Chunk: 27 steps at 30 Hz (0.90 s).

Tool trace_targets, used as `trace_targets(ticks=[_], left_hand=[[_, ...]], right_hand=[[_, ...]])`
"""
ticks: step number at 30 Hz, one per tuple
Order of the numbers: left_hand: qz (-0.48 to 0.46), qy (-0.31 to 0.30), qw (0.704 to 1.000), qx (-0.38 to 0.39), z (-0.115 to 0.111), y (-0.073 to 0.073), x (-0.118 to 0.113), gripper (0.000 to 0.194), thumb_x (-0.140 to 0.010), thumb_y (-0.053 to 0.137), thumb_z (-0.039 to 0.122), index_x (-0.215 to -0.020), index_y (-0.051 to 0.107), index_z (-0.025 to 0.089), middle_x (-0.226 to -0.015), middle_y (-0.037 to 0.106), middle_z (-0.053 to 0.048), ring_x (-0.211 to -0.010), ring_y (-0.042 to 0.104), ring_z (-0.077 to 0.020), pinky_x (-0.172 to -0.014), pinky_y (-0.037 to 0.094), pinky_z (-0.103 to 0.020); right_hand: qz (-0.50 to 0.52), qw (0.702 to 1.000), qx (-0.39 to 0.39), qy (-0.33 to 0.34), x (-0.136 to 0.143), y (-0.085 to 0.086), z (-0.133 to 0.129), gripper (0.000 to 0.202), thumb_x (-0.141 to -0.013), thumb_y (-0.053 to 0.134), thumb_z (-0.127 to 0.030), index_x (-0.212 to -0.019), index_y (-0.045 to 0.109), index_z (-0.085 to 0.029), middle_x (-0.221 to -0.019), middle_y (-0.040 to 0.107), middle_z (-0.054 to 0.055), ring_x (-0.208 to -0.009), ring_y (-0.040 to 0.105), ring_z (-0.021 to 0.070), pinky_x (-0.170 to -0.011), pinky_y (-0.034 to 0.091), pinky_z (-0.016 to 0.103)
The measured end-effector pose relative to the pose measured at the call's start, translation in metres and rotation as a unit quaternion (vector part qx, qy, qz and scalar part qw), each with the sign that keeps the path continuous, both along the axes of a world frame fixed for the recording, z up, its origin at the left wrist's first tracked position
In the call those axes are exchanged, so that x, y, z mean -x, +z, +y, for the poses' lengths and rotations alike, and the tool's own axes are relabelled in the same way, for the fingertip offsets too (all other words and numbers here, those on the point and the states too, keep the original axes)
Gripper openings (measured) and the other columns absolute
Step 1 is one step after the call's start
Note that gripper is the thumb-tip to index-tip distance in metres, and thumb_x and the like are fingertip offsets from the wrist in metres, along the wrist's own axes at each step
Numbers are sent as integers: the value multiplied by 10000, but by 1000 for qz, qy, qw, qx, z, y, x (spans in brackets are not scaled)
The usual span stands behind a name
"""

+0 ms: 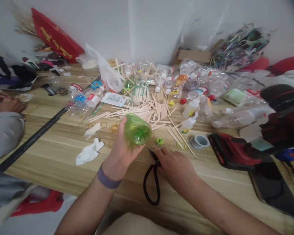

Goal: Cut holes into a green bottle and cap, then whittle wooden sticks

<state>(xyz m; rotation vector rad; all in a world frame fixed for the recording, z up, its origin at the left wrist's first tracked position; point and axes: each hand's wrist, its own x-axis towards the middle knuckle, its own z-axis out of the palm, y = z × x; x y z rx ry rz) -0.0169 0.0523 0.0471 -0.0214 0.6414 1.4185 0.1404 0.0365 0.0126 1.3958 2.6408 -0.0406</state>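
Note:
My left hand (122,148) is wrapped round a green see-through plastic bottle (138,130), its moulded base tipped toward me. To the right, low over the wooden table, my right hand (172,163) is closed on black-handled scissors (154,182). One handle loop shows beside the hand, while the other is hidden under it. The short dark blades point up and left. Just beyond my right fingers lie a yellow-green bottle cap (159,141) and a matching plastic ring (181,145).
Wooden sticks (142,112) are heaped behind the bottle, with several clear bottles (210,86) farther back. A wire spool (199,142), a red-and-black power tool (237,153) and a dark phone (275,186) are at right. Crumpled tissue (89,152) lies left. Another person's hand (8,102) is at far left.

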Motion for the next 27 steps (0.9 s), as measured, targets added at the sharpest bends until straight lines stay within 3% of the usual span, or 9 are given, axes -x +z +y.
trace_targets(ticks=[2,4,6,9,14,18,23,25,27], left_hand=[[1,-7,1000,1,0,0,-2,442,-989,349,422,-780,628,150,-701,683,-43,-666,677,-160,-649,586,-274],[16,-8,1000,12,-1,-1,-3,426,-991,353,410,-801,628,146,-715,689,-47,-658,678,-166,-631,584,-281],[29,3,999,23,-2,-3,-4,382,-988,377,390,-830,627,149,-731,693,-43,-660,679,-168,-625,582,-285],[29,8,999,22,-2,-8,-6,324,-980,415,364,-864,630,152,-740,691,-35,-654,673,-159,-612,574,-268],[17,-10,999,31,-2,-9,-13,314,-970,444,381,-873,639,154,-760,689,-37,-641,665,-157,-584,564,-263],[11,-24,999,48,-2,-3,-22,332,-1000,375,340,-898,635,160,-798,687,-24,-646,655,-130,-630,565,-254],[19,-48,997,61,-1,-3,-27,221,-972,431,222,-920,636,157,-834,701,-32,-689,669,-144,-749,568,-289],[52,-53,995,59,-1,-5,-25,176,-942,465,174,-962,637,145,-860,712,-47,-747,689,-174,-768,572,-312],[86,-53,993,55,-1,-6,-20,163,-907,498,136,-999,632,133,-875,723,-59,-782,703,-201,-768,582,-339]], right_hand=[[9,1000,27,1,0,3,0,667,-780,744,-209,-1388,474,-173,-1035,664,76,-824,671,232,-635,471,308],[43,998,34,9,-3,6,-1,722,-757,774,-226,-1402,457,-165,-1039,666,73,-867,667,250,-687,500,332],[120,993,-4,21,-9,7,-2,544,-787,741,-227,-1295,560,-158,-1015,670,71,-881,659,263,-718,509,365],[280,956,-85,33,-17,11,-2,254,-892,614,-296,-1109,640,-166,-885,673,39,-776,654,225,-650,500,345],[438,895,-78,-35,-16,21,1,215,-926,545,-363,-978,639,-176,-733,640,-6,-615,595,124,-535,436,225],[464,879,-50,-97,-11,26,9,224,-890,555,-383,-815,626,-185,-646,614,-11,-544,549,108,-495,391,207],[467,878,-48,-96,-31,26,1,237,-920,481,-301,-765,624,-193,-653,614,2,-586,563,117,-538,407,213],[479,860,-91,-148,-52,20,-11,195,-933,498,-301,-877,658,-205,-726,641,6,-650,593,125,-596,436,218],[504,801,-188,-264,-79,11,-23,174,-912,565,-350,-977,653,-215,-824,656,19,-735,613,146,-685,456,249]])
